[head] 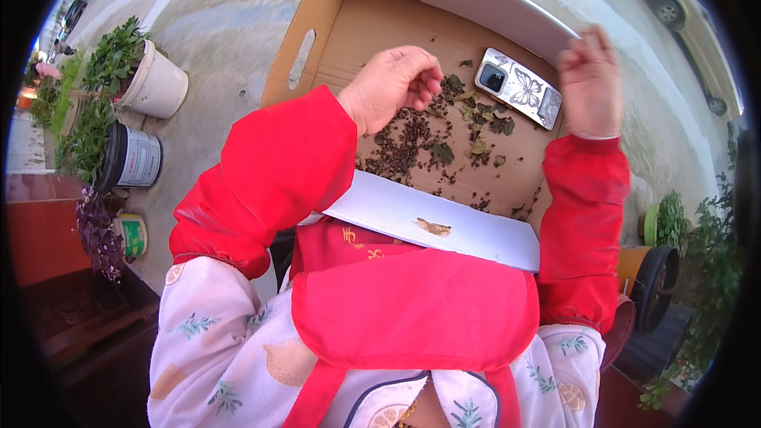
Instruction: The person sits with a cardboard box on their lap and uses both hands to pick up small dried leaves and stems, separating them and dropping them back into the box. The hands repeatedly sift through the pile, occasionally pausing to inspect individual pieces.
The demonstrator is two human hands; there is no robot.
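Note:
A large cardboard box [368, 30] lies open before me, its near white flap at my lap. On its bottom are spread small dark red-brown husks or berries [410, 137] and dried green leaves [443, 153]. My left hand [407, 77] hovers above the heap, fingers curled; whether something small is between them is hidden. Over the right wall of the box my right hand [591, 80] is raised, blurred, with nothing visible in it. Between the hands, a phone in a butterfly-patterned case [526, 88] lies inside the box, camera side up.
Potted plants in a white bucket [157, 83], a black-rimmed bucket [140, 154] and a small green-labelled tub [132, 235] stand on the concrete at left. At right are an orange-and-black bucket [654, 285] and leafy plants [713, 249]. A car [684, 24] is parked beyond.

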